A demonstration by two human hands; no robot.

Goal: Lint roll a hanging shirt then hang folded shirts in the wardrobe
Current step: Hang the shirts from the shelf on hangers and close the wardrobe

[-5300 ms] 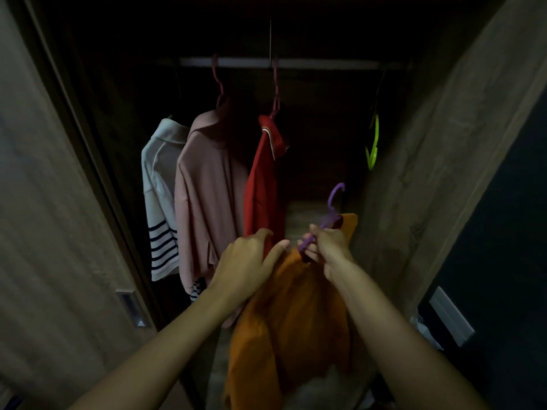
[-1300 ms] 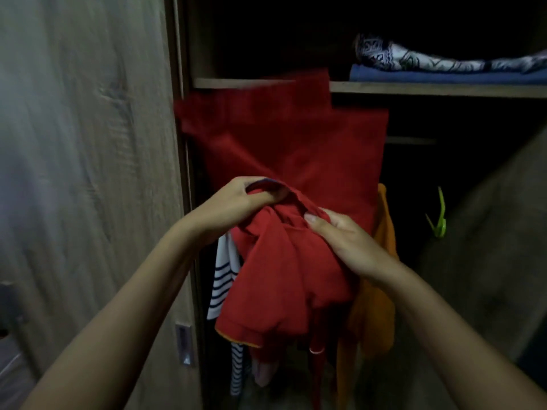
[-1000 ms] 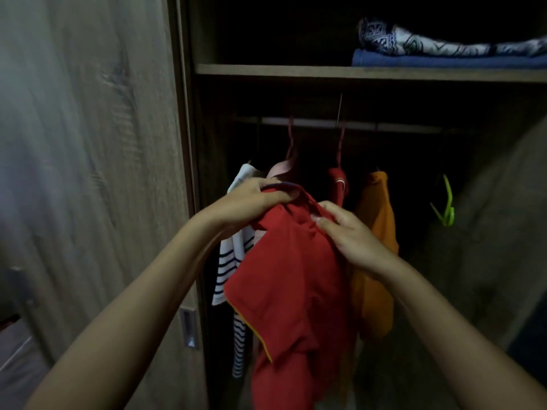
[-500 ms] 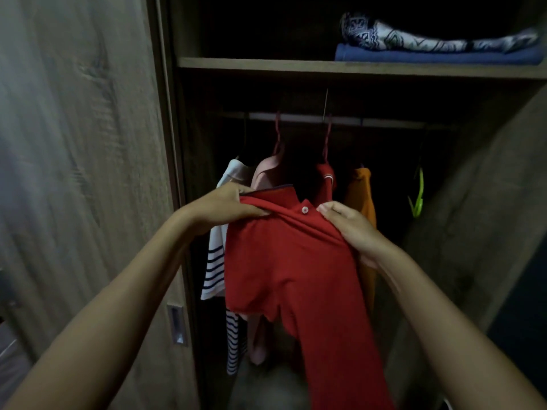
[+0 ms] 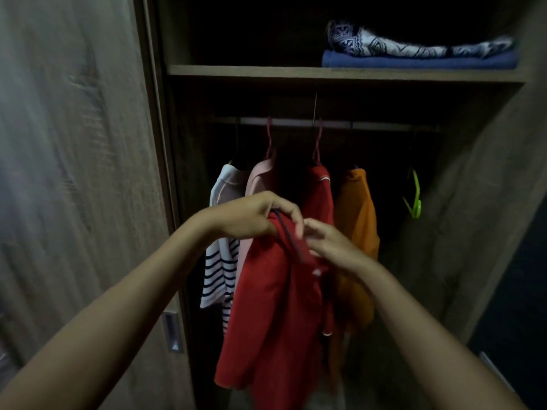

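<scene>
The left hand (image 5: 254, 216) grips a soft red polo shirt (image 5: 275, 306) by its collar while the right hand (image 5: 328, 247), fingers loosely curled, touches its placket; a slack grip could drop it.

the held red shirt (image 5: 266, 306) hides the lower part of the hanging red shirt (image 5: 318, 202) and much of the pink shirt (image 5: 257, 182). the right hand (image 5: 328, 245) is motion-blurred; its grip is unclear.

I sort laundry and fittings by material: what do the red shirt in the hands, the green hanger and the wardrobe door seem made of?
Red shirt: soft matte knit, probably cotton, since it drapes in loose folds and has a polo-style collar.
Green hanger: likely plastic, by its bright uniform colour and smooth sheen.
Wardrobe door: wood-grain board, possibly laminate; the grain pattern shows, the finish is matte.
</scene>
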